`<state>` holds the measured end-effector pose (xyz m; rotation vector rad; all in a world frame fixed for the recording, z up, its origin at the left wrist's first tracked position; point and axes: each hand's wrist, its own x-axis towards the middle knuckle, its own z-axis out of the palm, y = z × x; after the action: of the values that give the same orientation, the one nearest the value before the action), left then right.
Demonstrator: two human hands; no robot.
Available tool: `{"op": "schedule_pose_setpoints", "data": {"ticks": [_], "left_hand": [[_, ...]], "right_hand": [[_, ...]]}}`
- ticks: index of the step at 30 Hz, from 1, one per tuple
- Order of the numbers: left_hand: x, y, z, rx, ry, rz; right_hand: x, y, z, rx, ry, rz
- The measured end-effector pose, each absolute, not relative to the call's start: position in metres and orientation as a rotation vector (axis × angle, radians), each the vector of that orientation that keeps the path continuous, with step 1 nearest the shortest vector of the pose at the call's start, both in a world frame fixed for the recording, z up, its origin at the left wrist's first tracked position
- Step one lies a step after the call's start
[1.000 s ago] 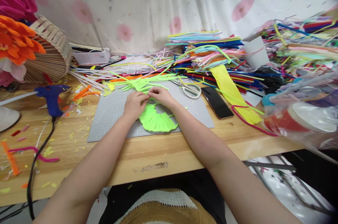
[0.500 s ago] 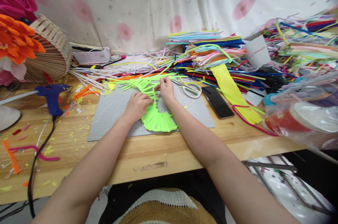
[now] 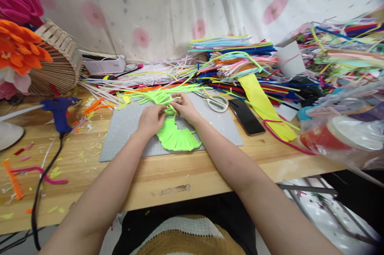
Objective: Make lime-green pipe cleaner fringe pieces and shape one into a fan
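As before on the green fan (image 3: 179, 139), right hand (image 3: 185, 107) drawn back (beside left hand (image 3: 153, 118))

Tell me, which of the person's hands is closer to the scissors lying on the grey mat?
The right hand. It sits just left of the scissors on the mat, pinching neon green strips. The left hand is farther left, beyond the right hand, on the green fan piece.

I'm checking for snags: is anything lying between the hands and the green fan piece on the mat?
Nothing visible. The left hand and right hand already touch the top of the green fan piece directly.
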<state>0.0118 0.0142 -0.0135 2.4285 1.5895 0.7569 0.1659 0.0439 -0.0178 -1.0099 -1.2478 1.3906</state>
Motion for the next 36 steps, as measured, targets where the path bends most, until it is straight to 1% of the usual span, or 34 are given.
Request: {"op": "schedule_pose_setpoints", "data": {"ticks": [4,9,14,16,19,25,29,36], "left_hand": [[0.01,0.021,-0.015,2.323,1.641,0.886],[0.008,0.027,-0.016,2.522,1.443,0.67],[0.011,0.026,-0.018,2.576,1.588,0.57],[0.013,0.025,-0.019,2.519,1.658,0.603],[0.015,0.024,-0.023,2.318,1.733,0.745],[0.013,0.026,-0.028,2.034,1.746,0.906],[0.013,0.026,-0.028,2.002,1.715,0.938],[0.014,0.023,-0.027,2.072,1.699,0.934]], "right_hand": [[0.169,0.045,-0.019,-0.98,-1.167,1.396],[0.173,0.044,-0.017,-0.929,-1.17,1.433],[0.173,0.043,-0.017,-0.906,-1.173,1.361],[0.172,0.044,-0.019,-0.956,-1.19,1.329],[0.171,0.044,-0.023,-1.073,-1.3,1.305],[0.173,0.044,-0.026,-1.252,-1.765,1.232],[0.174,0.044,-0.024,-1.368,-1.863,1.187],[0.17,0.047,-0.027,-1.398,-1.893,1.102]]}}
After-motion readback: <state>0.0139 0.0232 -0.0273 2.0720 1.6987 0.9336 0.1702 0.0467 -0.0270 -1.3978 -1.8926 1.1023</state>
